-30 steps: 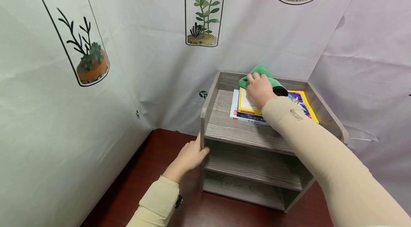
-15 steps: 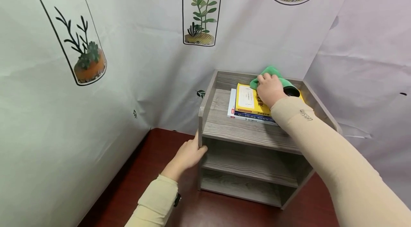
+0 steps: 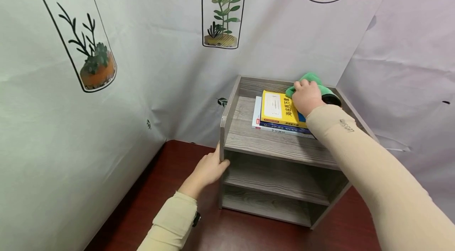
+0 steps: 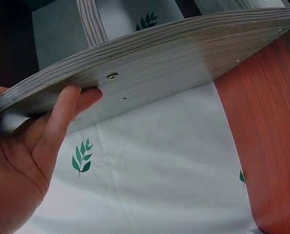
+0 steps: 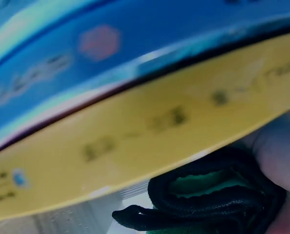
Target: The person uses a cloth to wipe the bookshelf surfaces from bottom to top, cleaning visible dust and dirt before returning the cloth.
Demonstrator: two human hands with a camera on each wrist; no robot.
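My left hand (image 3: 207, 170) grips the left side panel of a grey wood-grain shelf unit (image 3: 245, 140), thumb at the front edge. In the left wrist view the fingers of that hand (image 4: 28, 180) lie against the outer face of the panel (image 4: 159, 63). My right hand (image 3: 307, 97) holds a green cloth (image 3: 313, 79) over the stacked books. A yellow book (image 3: 279, 107) tops the pile, above a dark blue book (image 3: 284, 126) and a white one (image 3: 256, 113). In the right wrist view, the folded cloth's black edging (image 5: 208, 202) shows beside the yellow spine (image 5: 145, 126).
Two lower compartments (image 3: 277, 172) lie below the top. Raised sides and a back board (image 3: 263, 83) border the top shelf. The unit stands on a dark red wood surface (image 3: 249, 231). A white plant-print sheet (image 3: 170, 65) hangs behind and at both sides.
My right hand has slid to the right with the cloth, uncovering more of the yellow book's cover. My left hand keeps its grip on the panel. The view has shifted slightly.
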